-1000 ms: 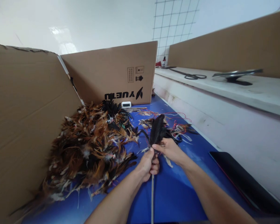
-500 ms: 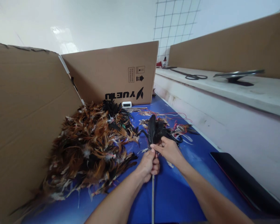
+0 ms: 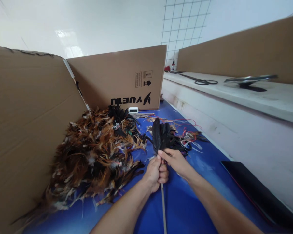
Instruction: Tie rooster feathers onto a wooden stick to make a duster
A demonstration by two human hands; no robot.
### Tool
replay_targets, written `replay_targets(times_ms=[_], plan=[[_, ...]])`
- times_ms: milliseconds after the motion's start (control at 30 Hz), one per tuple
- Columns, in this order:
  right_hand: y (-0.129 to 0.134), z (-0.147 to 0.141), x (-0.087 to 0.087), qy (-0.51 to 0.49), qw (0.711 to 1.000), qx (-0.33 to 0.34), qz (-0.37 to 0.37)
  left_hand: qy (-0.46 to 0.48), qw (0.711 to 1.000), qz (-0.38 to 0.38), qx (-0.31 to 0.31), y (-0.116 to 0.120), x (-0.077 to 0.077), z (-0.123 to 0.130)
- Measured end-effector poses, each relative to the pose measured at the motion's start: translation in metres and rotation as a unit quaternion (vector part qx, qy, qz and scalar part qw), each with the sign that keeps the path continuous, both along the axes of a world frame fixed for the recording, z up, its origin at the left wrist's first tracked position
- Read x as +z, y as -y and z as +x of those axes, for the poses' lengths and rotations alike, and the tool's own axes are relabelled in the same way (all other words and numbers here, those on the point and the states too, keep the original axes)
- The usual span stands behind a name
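My left hand point(image 3: 156, 172) is closed around a thin stick point(image 3: 163, 204) that runs down toward the bottom edge. Black feathers point(image 3: 158, 135) fan out upward from the stick's top end, just above my left thumb. My right hand point(image 3: 174, 159) pinches the base of these feathers, its fingertips touching those of my left hand. Behind the right fingers, more dark feathers partly overlap the held ones. A large pile of brown and black feathers point(image 3: 95, 156) lies to the left on the blue table point(image 3: 180, 201).
Cardboard panels point(image 3: 112, 78) stand behind and left of the pile. A small white digital display point(image 3: 133, 110) sits at the back. Red strings and feather scraps point(image 3: 191, 136) lie beyond my hands. Scissors point(image 3: 205, 82) rest on the white ledge; a black flat object point(image 3: 249, 185) lies at right.
The stick's lower end has swung slightly right, and the held black feathers have shifted slightly left. My right fingers have moved down closer to my left hand.
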State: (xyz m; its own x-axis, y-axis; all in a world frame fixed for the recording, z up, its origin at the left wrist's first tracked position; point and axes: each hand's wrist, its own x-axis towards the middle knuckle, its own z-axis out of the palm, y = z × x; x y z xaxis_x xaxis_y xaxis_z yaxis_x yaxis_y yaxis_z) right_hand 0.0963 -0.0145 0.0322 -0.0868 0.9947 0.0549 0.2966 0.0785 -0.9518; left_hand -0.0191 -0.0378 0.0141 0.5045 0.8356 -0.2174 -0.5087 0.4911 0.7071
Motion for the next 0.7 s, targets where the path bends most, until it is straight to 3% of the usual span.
replay_targets(times_ms=[200,700], plan=[[0.0002,-0.0018,-0.0042,-0.140,0.988,0.012,-0.064,0.033,0.999,-0.008,-0.036,-0.0019,-0.0017,-0.0011],[-0.0014,-0.0012,-0.0087,-0.209,0.972,0.022,-0.109,0.082,0.994,-0.031,-0.061,-0.0047,-0.0074,-0.0025]])
